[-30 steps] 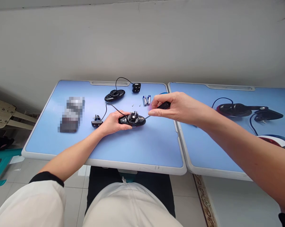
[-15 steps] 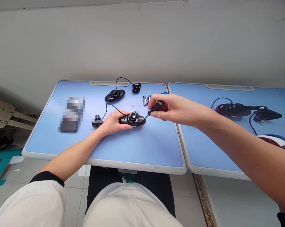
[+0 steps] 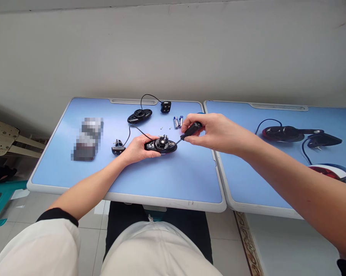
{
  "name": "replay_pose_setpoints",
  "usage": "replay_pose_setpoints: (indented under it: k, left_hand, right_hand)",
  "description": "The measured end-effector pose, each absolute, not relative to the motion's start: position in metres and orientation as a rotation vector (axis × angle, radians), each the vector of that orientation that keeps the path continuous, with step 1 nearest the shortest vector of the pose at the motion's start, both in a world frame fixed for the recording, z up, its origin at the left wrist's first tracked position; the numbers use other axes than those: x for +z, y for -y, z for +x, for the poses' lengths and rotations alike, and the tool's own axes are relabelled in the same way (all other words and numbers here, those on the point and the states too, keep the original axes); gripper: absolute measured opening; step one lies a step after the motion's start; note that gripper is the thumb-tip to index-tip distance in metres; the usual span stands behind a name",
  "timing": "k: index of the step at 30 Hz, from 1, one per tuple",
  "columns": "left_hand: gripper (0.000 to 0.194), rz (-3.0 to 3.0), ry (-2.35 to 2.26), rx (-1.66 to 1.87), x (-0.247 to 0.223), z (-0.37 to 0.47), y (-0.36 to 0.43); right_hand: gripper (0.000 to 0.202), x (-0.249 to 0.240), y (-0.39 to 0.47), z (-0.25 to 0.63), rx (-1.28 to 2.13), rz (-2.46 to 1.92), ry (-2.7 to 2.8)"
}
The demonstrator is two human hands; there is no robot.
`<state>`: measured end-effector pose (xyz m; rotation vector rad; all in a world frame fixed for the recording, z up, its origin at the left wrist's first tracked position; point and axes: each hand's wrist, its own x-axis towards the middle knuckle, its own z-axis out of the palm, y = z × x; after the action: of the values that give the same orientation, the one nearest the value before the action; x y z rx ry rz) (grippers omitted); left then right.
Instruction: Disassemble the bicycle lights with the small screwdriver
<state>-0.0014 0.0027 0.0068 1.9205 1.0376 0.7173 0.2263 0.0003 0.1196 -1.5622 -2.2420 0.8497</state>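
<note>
On my side of the batteries (image 3: 176, 122), my left hand (image 3: 137, 150) clasps the black oval unit (image 3: 167, 147), apparently bracing it against the slanting screwdriver (image 3: 191, 130) that my right hand (image 3: 211, 130) grips closely by its handle

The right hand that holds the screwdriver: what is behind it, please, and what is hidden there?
Behind the right hand, only a thin edge of a blue object shows above the fingers. The hand covers the rest, so I cannot tell what it is.
</note>
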Motion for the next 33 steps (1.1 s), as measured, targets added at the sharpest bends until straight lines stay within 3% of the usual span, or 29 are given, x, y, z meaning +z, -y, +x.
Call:
replay_pose_setpoints:
  k: [7,12,20,26,33]
  left_hand:
    - [0.053,1.919,-1.034,0.735,0.008,-0.001,-0.003]
    - [0.050,1.941,-1.026,0.718,0.009,-0.001,-0.003]
    - [0.053,1.921,-1.051,0.702,0.008,-0.002,-0.003]
    - [0.052,1.907,-1.045,0.698,0.008,-0.002,-0.003]
    - [0.053,1.903,-1.054,0.703,0.007,-0.001,-0.003]
  right_hand:
    - [0.010,0.124,-0.005,0.228,1.183,-1.571,2.266]
    - [0.023,0.115,-0.002,0.227,0.968,-1.517,2.205]
    - [0.015,0.123,-0.004,0.226,1.058,-1.593,2.182]
    - [0.024,0.118,-0.002,0.227,0.930,-1.510,2.205]
    - [0.009,0.116,0.001,0.225,0.822,-1.565,2.168]
